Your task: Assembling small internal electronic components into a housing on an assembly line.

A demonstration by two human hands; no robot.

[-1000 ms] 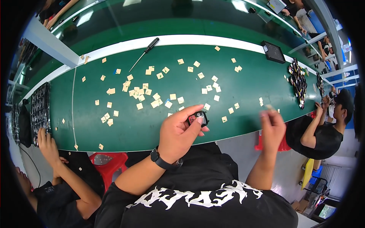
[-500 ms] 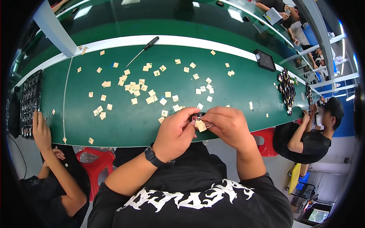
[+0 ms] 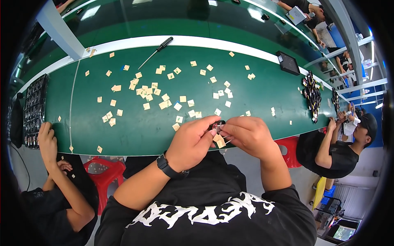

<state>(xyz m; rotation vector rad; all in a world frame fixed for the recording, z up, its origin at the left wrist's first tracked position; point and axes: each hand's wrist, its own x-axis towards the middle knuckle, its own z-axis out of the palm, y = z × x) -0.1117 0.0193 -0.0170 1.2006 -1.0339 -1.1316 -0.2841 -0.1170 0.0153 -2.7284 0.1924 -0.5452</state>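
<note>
My left hand (image 3: 192, 138), a dark watch on its wrist, is closed around a small black device (image 3: 218, 124) with red and metallic parts inside. Tan square paper pieces (image 3: 220, 142) hang at its fingertips, just below the device. From the right, my right hand (image 3: 251, 136) meets it, fingers pinched at the device's edge. Thin silver prongs, apparently tweezers (image 3: 228, 140), stick out under its fingers. Both hands are over the table's near edge. My fingers hide most of the device and the tool.
Many tan squares (image 3: 143, 91) lie scattered over the green table (image 3: 246, 94). A screwdriver (image 3: 156, 52) lies at the far edge, a black tray (image 3: 287, 62) to its right. Dark parts (image 3: 311, 96) are heaped at right. Co-workers sit on both sides, the left one by black trays (image 3: 35, 110).
My hands stay together at the device, which has tilted a little. The tan pieces have swung slightly down and right. The left co-worker's hand has shifted beside the black trays.
</note>
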